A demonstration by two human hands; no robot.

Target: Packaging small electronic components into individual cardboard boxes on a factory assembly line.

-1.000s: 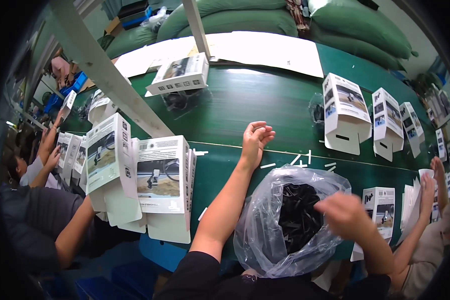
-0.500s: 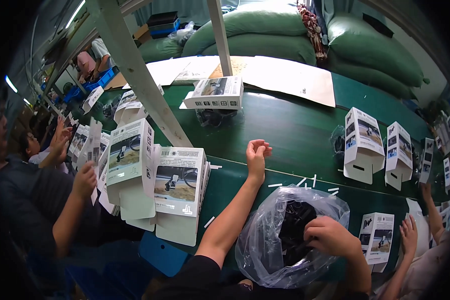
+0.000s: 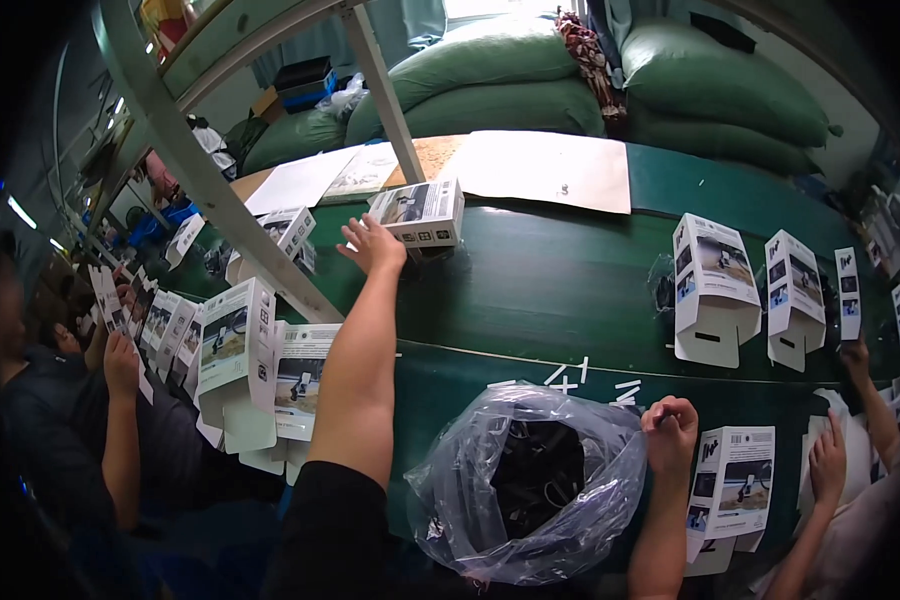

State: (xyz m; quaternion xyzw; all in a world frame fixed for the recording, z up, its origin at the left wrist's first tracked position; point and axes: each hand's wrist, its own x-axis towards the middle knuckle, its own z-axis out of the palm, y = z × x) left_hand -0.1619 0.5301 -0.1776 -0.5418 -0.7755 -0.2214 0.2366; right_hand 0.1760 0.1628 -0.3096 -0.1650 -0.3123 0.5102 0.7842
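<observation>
Two bare hands of ours show in the head view, the only one we have. Our left hand (image 3: pixel 373 243) is stretched far across the green surface (image 3: pixel 550 290), its fingers spread wide and gripping nothing; it lies at the near left corner of a white printed box (image 3: pixel 428 212), though we cannot tell whether skin meets card. The box lies over a dark bundle (image 3: pixel 432 257) in clear film. We judge the box light and thin-walled, stiff along its folds but easily dented mid-panel, and fairly slick if coated; we would take it across two opposite sides, near the edges, with a gentle squeeze.

Our right hand (image 3: pixel 670 425) is beside the right rim of a clear bag (image 3: pixel 445 500), its fingers curled in on what looks like a small dark piece, too small to make out. Black parts (image 3: pixel 540 475) fill the bag's mouth. The film should be limp and slippery, likely to fold under a grip, so we would hold it by the gathered rim; the parts look small and hard, best pinched singly. White strips (image 3: pixel 584 370) lie just beyond the bag, and another box (image 3: pixel 735 485) stands to its right.
</observation>
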